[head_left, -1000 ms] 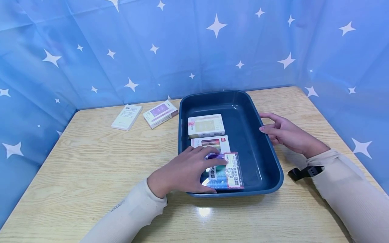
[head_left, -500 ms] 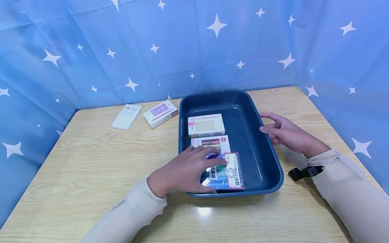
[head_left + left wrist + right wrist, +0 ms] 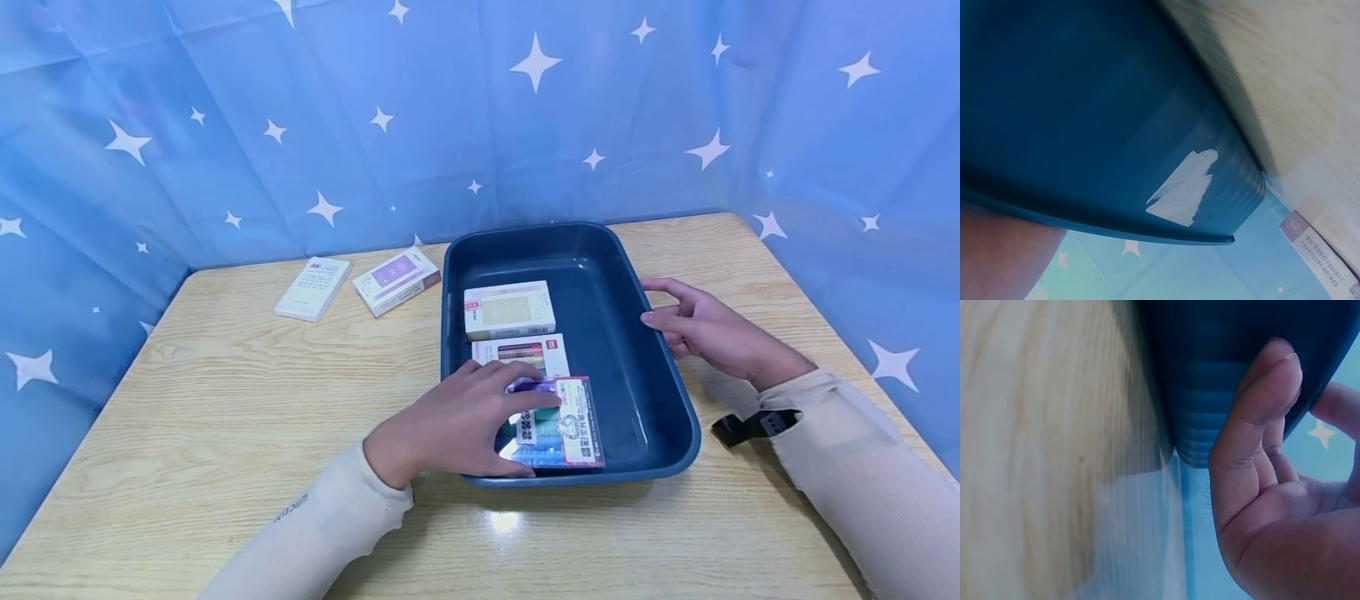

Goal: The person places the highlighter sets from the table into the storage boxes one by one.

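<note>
My left hand [image 3: 465,421] grips a clear pack of highlighters [image 3: 577,425], thumb along the near edge, fingers over the top. The pack, with a white label, lies in the near left corner of a dark blue plastic bin [image 3: 630,375]. Behind it lie a white box with a colored window [image 3: 555,354], partly covered by my fingers, and a white box with a yellow panel [image 3: 510,308]. My right hand [image 3: 701,329] holds the bin's right rim; in the right wrist view, curled fingers [image 3: 1272,387] lie against its outer wall. The left wrist view hides the left fingers.
Left of the bin on the wooden table [image 3: 247,400] lie a box with a purple panel [image 3: 397,279] and a plain white box [image 3: 313,289]. A starry blue curtain [image 3: 420,75] closes off the back and sides. A torn white sticker [image 3: 1185,187] marks the bin's outer wall.
</note>
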{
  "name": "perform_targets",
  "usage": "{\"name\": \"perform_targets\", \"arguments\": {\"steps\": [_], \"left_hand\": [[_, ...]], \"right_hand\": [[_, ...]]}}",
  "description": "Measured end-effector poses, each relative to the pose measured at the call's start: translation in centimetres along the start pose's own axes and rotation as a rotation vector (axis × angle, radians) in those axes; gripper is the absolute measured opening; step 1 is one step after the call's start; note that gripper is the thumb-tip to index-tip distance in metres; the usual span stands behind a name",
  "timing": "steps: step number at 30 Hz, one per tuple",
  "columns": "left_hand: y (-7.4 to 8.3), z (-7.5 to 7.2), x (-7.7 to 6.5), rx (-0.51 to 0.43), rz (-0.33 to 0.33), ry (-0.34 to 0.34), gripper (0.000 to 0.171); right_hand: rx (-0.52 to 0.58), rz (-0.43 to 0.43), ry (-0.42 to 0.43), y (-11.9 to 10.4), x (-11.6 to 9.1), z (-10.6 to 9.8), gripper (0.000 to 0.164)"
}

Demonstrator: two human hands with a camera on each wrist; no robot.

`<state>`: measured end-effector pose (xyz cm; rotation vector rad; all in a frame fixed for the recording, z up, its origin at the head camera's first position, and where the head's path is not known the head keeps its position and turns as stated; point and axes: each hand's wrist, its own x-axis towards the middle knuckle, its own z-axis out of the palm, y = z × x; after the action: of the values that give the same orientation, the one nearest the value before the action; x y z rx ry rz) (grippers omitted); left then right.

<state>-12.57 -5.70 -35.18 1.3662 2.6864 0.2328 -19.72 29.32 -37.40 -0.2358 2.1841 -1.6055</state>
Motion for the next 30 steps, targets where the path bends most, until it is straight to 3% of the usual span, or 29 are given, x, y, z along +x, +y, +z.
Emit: {"name": "perform_targets", "arguments": {"steps": [30], "left_hand": [[-0.09,-0.08,-0.03,-0.011,0.025,0.018,0.075]], "right_hand": [[-0.006,0.006,0.004,-0.09,-0.08,-0.01,0.067]]}}
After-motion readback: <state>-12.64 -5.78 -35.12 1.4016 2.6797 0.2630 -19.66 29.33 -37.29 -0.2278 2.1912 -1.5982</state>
